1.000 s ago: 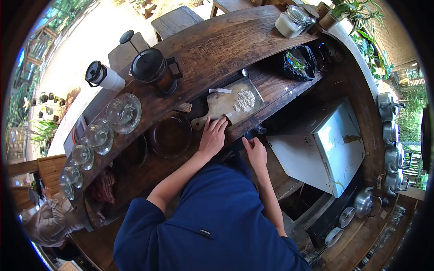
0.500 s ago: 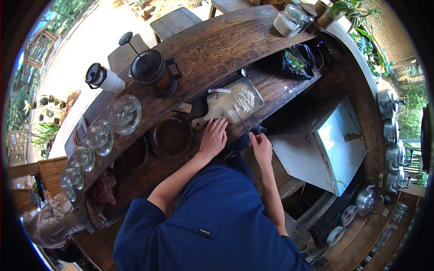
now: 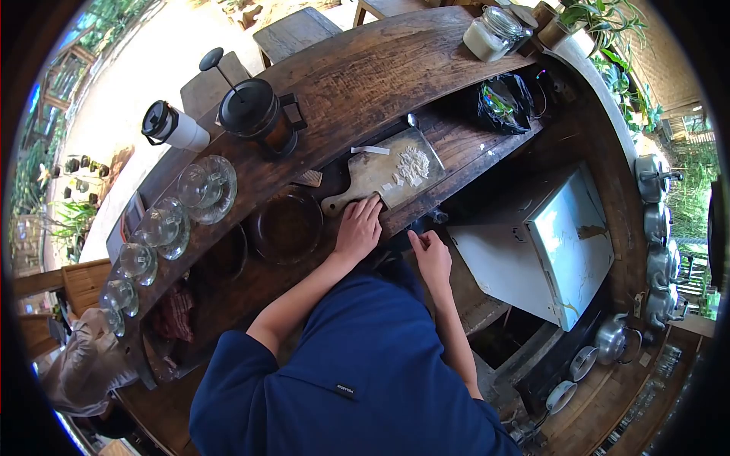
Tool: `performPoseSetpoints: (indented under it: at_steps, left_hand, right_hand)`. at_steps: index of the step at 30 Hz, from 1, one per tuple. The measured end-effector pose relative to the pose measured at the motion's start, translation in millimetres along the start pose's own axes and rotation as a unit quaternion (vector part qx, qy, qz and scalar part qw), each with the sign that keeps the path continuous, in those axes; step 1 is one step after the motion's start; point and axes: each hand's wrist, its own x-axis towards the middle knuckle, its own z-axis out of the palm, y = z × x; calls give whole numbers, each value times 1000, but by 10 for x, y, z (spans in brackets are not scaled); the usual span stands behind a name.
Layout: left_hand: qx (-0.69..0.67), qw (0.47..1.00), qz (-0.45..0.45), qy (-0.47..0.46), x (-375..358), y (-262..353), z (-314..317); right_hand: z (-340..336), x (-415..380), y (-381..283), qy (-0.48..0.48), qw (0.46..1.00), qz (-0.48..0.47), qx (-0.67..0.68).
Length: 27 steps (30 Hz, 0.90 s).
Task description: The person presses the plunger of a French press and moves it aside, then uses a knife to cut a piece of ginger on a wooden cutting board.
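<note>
A wooden cutting board [image 3: 367, 173] with a rounded handle lies on the lower counter. On it are a heap of pale, finely cut strips [image 3: 413, 165], a few loose pale slices and a longer white strip [image 3: 370, 150]. My left hand [image 3: 360, 228] rests on the board's near edge, fingers together and bent; whatever lies beneath the fingertips is hidden. To its right, just off the counter edge, my right hand [image 3: 431, 257] is closed around a thin knife. Its handle is inside my fist, and the blade is hard to make out against the dark edge.
A dark round tray [image 3: 287, 226] sits left of the board, and a spoon [image 3: 412, 121] behind it. The raised counter holds a French press [image 3: 251, 110], a white tumbler [image 3: 176, 127], glass cups on saucers [image 3: 207, 188] and a jar [image 3: 490, 34]. A white cabinet [image 3: 525, 243] stands right.
My right hand has moved slightly toward me and left, drawing the knife back from the loose slices. My left hand stays on the board edge.
</note>
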Motion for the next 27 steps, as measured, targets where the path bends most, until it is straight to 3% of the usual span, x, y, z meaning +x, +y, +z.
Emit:
performPoseSetpoints:
  at_steps: [16,27]
  left_hand:
    - [23,1000,-5,-8,-16,-7,-11]
    - [-15,999,-9,34,-49,-17,22]
  right_hand:
    - [115,53,39,10,1000,-20,-3]
    - [-30,12,78,-3,1000,9,8]
